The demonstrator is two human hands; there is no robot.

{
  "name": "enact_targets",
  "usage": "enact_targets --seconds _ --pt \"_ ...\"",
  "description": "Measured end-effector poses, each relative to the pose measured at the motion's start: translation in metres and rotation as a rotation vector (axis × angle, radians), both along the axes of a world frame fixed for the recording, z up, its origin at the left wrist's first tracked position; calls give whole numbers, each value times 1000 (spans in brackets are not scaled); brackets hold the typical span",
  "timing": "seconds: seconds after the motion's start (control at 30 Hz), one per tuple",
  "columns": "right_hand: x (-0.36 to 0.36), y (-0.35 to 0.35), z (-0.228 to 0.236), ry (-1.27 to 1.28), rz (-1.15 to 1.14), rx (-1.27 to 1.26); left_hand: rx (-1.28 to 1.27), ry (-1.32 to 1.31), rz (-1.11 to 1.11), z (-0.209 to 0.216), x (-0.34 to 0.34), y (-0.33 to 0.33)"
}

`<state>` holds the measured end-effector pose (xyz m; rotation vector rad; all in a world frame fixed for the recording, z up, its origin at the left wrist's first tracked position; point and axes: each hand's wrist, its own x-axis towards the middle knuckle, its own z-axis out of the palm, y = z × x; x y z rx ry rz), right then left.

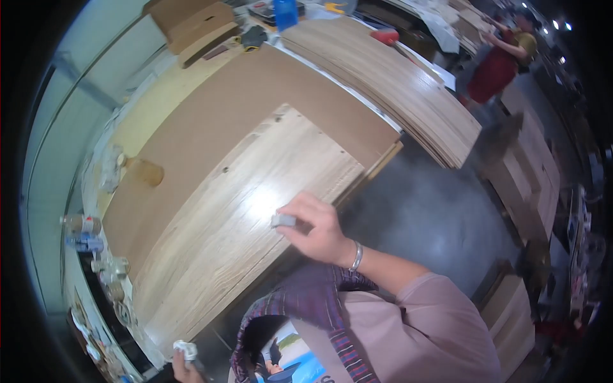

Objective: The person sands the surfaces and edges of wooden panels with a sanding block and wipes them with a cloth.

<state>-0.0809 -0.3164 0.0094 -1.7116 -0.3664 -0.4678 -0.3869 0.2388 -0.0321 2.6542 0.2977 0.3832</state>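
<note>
My right hand (321,231) pinches a small grey block (283,221) between thumb and fingers, just over a wood-grain panel (223,210). Whether the block touches the surface I cannot tell. Light glares off the panel's middle, and a few small dark holes show near its far edge and far right end. At the bottom left, by the panel's near end, my left hand (183,370) is closed on a crumpled white cloth or paper wad (186,349). Part of that hand is cut off by the picture's lower edge.
Beneath the panel lies a brown board (236,96). A yellowish bottle (145,171) rests on it at the left. Stacked wood-grain panels (383,83) lie beyond, with a red-headed tool (385,37). Far left stands an open cardboard box (198,25). Another person (501,60) works at the far right.
</note>
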Motion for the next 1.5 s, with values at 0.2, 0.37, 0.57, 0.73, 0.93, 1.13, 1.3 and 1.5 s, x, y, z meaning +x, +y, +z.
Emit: enact_targets --seconds 0.2,0.37,0.57,0.73,0.93,1.13,1.3,1.5 --pt "-9 102 18 -269 537 -149 -439 -115 104 74 85 -142" --pt "-38 165 24 -355 816 -121 -151 -203 -279 95 142 -215" --pt "-49 188 13 -311 851 -143 -183 -123 -397 85 139 -188" --pt "-33 160 27 -276 544 -468 -348 -163 -250 71 140 -156" --pt "-4 73 10 -24 178 -572 -1134 -283 -49 83 170 -152" --pt "25 -55 8 128 -218 -487 -1228 -62 -81 76 218 -207" --pt "109 -177 -22 163 -429 -593 -1107 -62 -110 63 282 -281" --pt "205 -261 -53 295 -423 -916 -1107 -122 69 33 347 -354"
